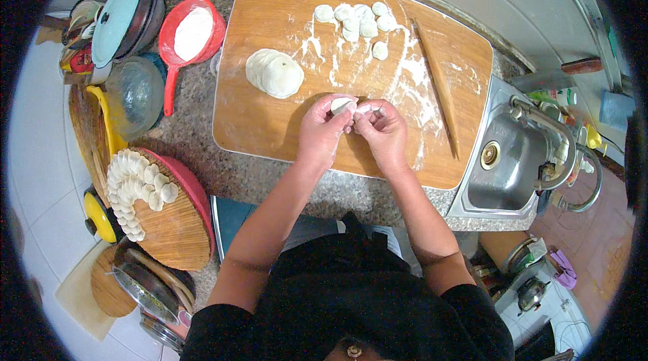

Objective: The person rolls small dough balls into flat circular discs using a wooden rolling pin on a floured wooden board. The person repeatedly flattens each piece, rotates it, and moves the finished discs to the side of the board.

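Observation:
A small pale piece of dough (339,105) sits in my left hand (320,125), between the thumb and curled fingers. My right hand (382,130) meets it there, thumb and fingertips pinched at the dough's right edge. Whether the dough is folded around anything is hidden by the fingers. Both hands are over the front middle of a floured wooden board (263,133). Up and left of them lies a fanned stack of round dough wrappers (276,73). Several flattened dough pieces (362,21) are grouped at the back, and a tapered wooden rolling pin (438,90) rests at the right.
Left of the board stands a red handled scoop of flour (195,34). Nearer me, folded dumplings (134,183) line the far-left side of a round ribbed tray (177,229). A steel sink (506,158) with a faucet (562,133) adjoins the board's right edge.

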The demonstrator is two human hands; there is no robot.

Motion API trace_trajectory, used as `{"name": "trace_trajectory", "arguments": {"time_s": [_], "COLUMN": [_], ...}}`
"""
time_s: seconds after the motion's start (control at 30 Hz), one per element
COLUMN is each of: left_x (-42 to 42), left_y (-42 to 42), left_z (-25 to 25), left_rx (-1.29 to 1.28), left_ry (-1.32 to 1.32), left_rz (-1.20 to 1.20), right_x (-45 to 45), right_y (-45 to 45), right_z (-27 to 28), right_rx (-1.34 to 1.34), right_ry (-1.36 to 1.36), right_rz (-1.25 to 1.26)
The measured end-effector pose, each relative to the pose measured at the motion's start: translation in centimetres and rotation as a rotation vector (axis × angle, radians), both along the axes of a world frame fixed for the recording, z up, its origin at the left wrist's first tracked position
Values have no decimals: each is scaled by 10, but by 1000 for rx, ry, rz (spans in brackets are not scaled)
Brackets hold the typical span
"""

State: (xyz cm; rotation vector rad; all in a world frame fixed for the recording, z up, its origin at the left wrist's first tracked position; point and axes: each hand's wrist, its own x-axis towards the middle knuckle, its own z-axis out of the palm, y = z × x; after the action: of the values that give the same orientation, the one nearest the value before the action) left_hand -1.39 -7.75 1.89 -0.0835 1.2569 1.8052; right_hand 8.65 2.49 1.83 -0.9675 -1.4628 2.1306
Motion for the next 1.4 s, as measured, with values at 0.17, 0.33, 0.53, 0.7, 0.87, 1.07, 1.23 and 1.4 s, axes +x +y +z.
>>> {"name": "trace_trajectory", "arguments": {"time_s": [0.17,0.33,0.53,0.7,0.87,1.07,1.23,1.4], "left_x": [2,-25,-65,-100,-82,-79,-91,-99], "left_y": [12,24,58,88,57,53,59,78], "left_z": [-1,5,22,5,12,15,18,22], "left_rx": [-323,-487,-509,-489,-573,-554,-553,-436], "left_ry": [616,1058,1347,1599,1397,1154,1019,984], "left_rz": [0,-170,-144,-195,-258,-217,-251,-181], "right_x": [-1,-15,-65,-78,-29,-31,-37,-73], "right_y": [5,21,94,101,79,73,86,107], "right_z": [4,39,27,20,22,18,20,34], "right_rx": [-79,129,949,1102,1110,1243,1141,1166], "right_ry": [-67,-110,-445,-559,-554,-429,-455,-411], "right_rz": [25,43,87,278,199,268,94,117]}}
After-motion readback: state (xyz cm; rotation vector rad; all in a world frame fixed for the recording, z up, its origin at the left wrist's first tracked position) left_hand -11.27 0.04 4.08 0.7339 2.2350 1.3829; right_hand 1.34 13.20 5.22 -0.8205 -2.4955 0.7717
